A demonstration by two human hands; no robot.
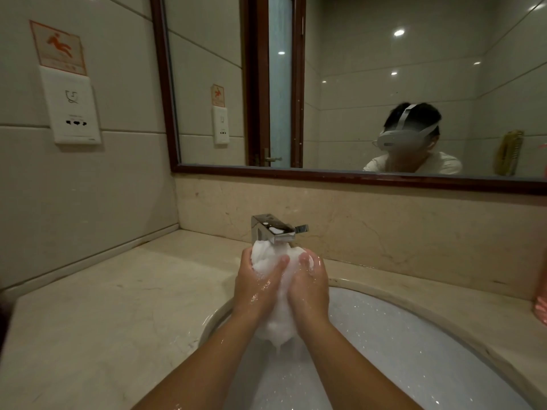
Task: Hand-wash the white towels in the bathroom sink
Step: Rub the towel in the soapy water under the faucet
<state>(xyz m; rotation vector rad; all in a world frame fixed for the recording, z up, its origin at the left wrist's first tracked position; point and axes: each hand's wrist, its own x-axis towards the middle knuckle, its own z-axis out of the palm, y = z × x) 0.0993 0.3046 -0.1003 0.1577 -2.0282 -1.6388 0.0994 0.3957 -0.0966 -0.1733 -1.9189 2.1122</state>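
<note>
Head view. Item: white towel [278, 321], wet and bunched into a lump, held between both hands just in front of the faucet [276, 230] spout.

Left hand [257, 279]: fingers curled round the towel's left side. Right hand [310, 282]: fingers curled round its right side, palm facing the left hand's. Both are wet.

Purpose, judged: squeezing or rubbing the cloth over the sink [414, 335], so the drips from its lower end fall into the bowl.

Room: the spout almost touches the towel's top, so there is little room upward or forward. The basin lies open below and to the right of the hands. The countertop [103, 306] spreads flat to their left.
</note>
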